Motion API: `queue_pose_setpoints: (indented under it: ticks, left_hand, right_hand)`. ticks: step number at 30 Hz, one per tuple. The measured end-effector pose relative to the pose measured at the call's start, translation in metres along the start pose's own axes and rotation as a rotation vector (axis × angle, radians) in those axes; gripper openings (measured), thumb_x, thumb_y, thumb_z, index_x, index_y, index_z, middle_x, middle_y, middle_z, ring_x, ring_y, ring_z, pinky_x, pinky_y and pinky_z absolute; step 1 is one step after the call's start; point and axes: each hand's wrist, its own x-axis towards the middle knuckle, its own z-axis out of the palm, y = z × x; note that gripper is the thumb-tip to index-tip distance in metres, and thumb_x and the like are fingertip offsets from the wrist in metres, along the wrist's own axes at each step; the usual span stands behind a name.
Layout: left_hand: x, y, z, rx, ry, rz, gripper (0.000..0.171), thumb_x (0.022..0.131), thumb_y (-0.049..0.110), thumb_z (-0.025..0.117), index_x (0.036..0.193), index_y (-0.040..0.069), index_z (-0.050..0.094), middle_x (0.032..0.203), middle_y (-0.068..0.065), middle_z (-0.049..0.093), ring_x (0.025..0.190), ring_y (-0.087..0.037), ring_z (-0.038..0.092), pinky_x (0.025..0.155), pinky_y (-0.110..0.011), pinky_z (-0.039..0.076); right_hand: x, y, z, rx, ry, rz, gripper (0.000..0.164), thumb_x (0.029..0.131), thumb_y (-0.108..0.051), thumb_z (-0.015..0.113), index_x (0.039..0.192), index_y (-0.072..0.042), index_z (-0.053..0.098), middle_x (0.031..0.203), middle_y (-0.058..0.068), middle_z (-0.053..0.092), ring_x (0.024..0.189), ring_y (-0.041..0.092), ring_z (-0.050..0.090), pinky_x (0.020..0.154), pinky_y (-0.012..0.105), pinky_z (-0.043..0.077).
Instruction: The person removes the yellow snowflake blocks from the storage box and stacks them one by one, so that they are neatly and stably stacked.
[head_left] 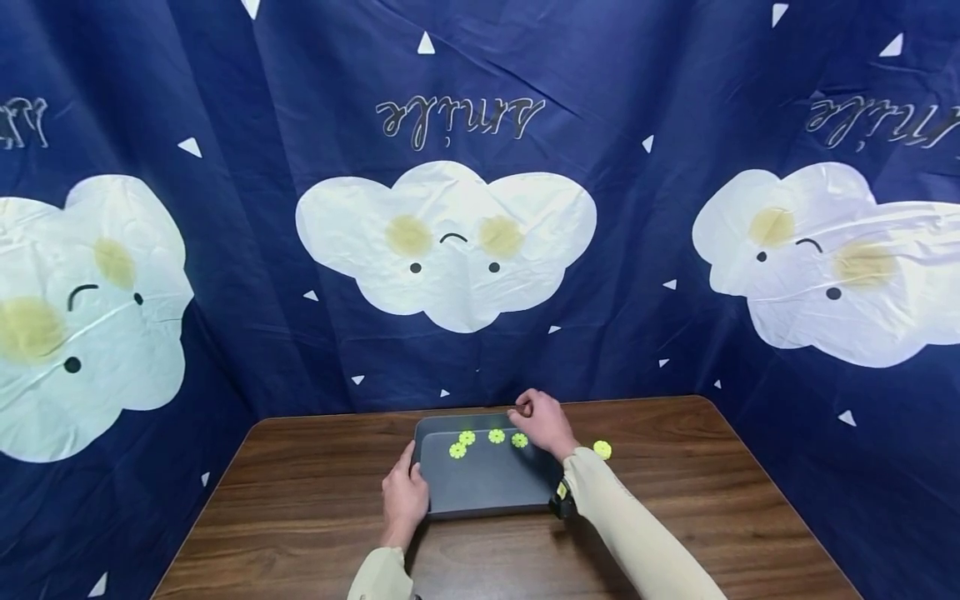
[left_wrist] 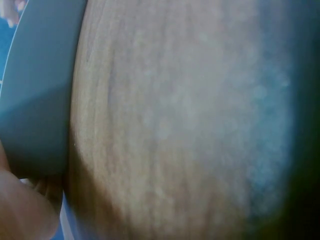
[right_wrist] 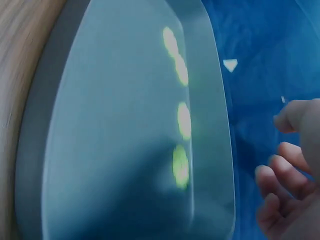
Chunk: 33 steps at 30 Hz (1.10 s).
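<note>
A dark grey rectangular tray [head_left: 487, 483] rests on the wooden table. My left hand [head_left: 405, 496] grips its left side; in the left wrist view the thumb [left_wrist: 30, 210] and fingertips meet around the tray's end [left_wrist: 40, 120]. Over the far right corner hovers my right hand [head_left: 546, 425], its fingers [right_wrist: 285, 175] loosely bent with nothing between them and the thumb. Several yellow-green, flower-shaped flat pieces [head_left: 497, 436] lie inside the tray along its far side, two of them touching. The rightmost piece [right_wrist: 180, 166] in the tray is nearest my right hand.
One more yellow-green piece [head_left: 602, 450] lies on the wooden table [head_left: 300, 492], right of the tray beside my right forearm. A dark blue curtain [head_left: 637, 350] with white clouds hangs behind the table and along both sides. A black wrist device [head_left: 561, 500] sits by the tray's right end.
</note>
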Motion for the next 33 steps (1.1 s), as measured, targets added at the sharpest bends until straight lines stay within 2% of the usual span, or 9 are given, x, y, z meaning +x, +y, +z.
queue_pose_setpoints:
  ticks: [7,11,16,19,22,25,29,33]
  left_hand:
    - [0.0,0.0,-0.002,-0.004,-0.008,-0.011,0.046,0.102,0.001,0.05,0.147,0.001,0.05,0.141,-0.029,0.057,0.129,-0.046,0.056,0.106,-0.06,0.046]
    - [0.001,0.0,-0.001,0.0,-0.017,-0.017,0.046,0.102,0.002,0.05,0.148,0.002,0.05,0.141,-0.029,0.057,0.128,-0.046,0.056,0.106,-0.06,0.046]
    - [0.001,0.0,0.0,-0.004,-0.031,-0.035,0.046,0.103,0.003,0.05,0.149,0.003,0.049,0.142,-0.029,0.056,0.13,-0.046,0.055,0.107,-0.06,0.046]
    - [0.002,0.001,0.0,-0.003,-0.034,-0.035,0.046,0.103,0.003,0.05,0.149,0.003,0.049,0.143,-0.029,0.055,0.13,-0.046,0.055,0.106,-0.061,0.046]
    - [0.002,0.0,0.0,-0.003,-0.031,-0.034,0.046,0.103,0.002,0.05,0.149,0.002,0.049,0.142,-0.029,0.056,0.129,-0.046,0.056,0.106,-0.06,0.046]
    - [0.003,0.001,0.0,-0.004,-0.031,-0.032,0.046,0.103,0.003,0.049,0.149,0.003,0.048,0.142,-0.029,0.056,0.129,-0.046,0.056,0.106,-0.06,0.046]
    - [0.002,0.002,0.0,-0.002,-0.031,-0.025,0.046,0.103,0.003,0.05,0.149,0.003,0.049,0.142,-0.028,0.056,0.129,-0.046,0.056,0.106,-0.06,0.046]
    - [0.001,0.001,0.0,0.002,-0.023,-0.017,0.046,0.102,0.002,0.05,0.148,0.003,0.05,0.141,-0.028,0.057,0.128,-0.046,0.057,0.106,-0.06,0.047]
  right_hand:
    - [0.0,-0.024,0.038,0.108,-0.27,0.022,0.026,0.093,-0.021,0.072,0.113,-0.005,0.068,0.074,0.0,0.061,0.06,0.011,0.055,0.059,0.027,0.046]
    - [-0.006,-0.031,0.061,0.101,-0.348,-0.005,0.027,0.092,-0.016,0.073,0.116,-0.005,0.069,0.071,-0.002,0.06,0.059,0.01,0.055,0.058,0.026,0.045]
    - [-0.013,-0.037,0.078,0.043,-0.348,-0.054,0.028,0.09,-0.015,0.075,0.117,-0.009,0.071,0.07,-0.005,0.058,0.062,0.007,0.052,0.06,0.025,0.044]
    - [-0.016,-0.042,0.081,0.006,-0.345,-0.041,0.03,0.091,-0.018,0.075,0.12,-0.011,0.072,0.071,-0.005,0.058,0.063,0.008,0.051,0.061,0.027,0.044]
    - [-0.017,-0.045,0.084,-0.048,-0.329,-0.038,0.032,0.091,-0.021,0.075,0.122,-0.014,0.072,0.076,-0.001,0.064,0.068,0.013,0.057,0.066,0.031,0.049]
    - [-0.017,-0.047,0.087,-0.121,-0.301,-0.04,0.032,0.089,-0.025,0.076,0.12,-0.017,0.074,0.093,0.003,0.075,0.082,0.02,0.068,0.073,0.036,0.055]
    - [-0.017,-0.047,0.09,-0.164,-0.295,-0.023,0.029,0.087,-0.025,0.077,0.115,-0.018,0.075,0.111,0.006,0.076,0.095,0.027,0.071,0.077,0.041,0.058]
    - [-0.016,-0.047,0.089,-0.132,-0.308,0.013,0.024,0.083,-0.02,0.079,0.106,-0.015,0.074,0.103,0.007,0.075,0.09,0.026,0.069,0.076,0.039,0.056]
